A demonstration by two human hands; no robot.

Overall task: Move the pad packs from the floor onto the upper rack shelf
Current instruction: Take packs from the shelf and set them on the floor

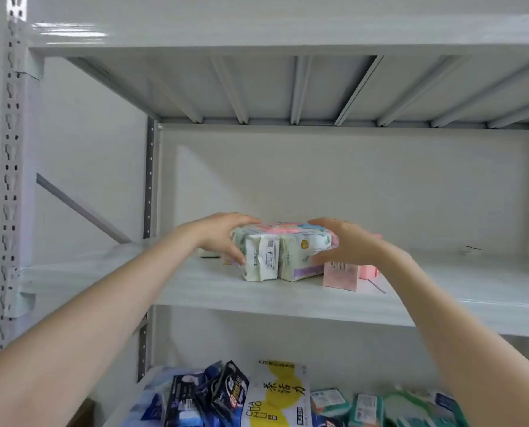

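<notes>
Squarely ahead, the pale green and pink soft-plastic pad packs (275, 252) sit bunched together on the white metal shelf board (170, 285), held between the two hands. Their long axis as a bunch runs left to right, across the line of the arms, and the short printed ends of two of them face the person. The left hand (223, 234) grips the left end of the pad packs, fingers curled over the top and thumb down the front. The right hand (341, 241) grips the right end in the same way. Neither is nearer, so a push back or a release would fall to both alike. Whether the pad packs bear fully on the board or are a touch lifted is, I think, not clear from this angle.

Just right of the pad packs stands a pink card carton (340, 275) with a barcode, and a second pink carton (368, 270) behind it. These would bar a slide that way. Below the pad packs, on the lower shelf, lie dark blue packs (214, 396), a yellow and white bag (280, 392) and green packs (365, 405).
</notes>
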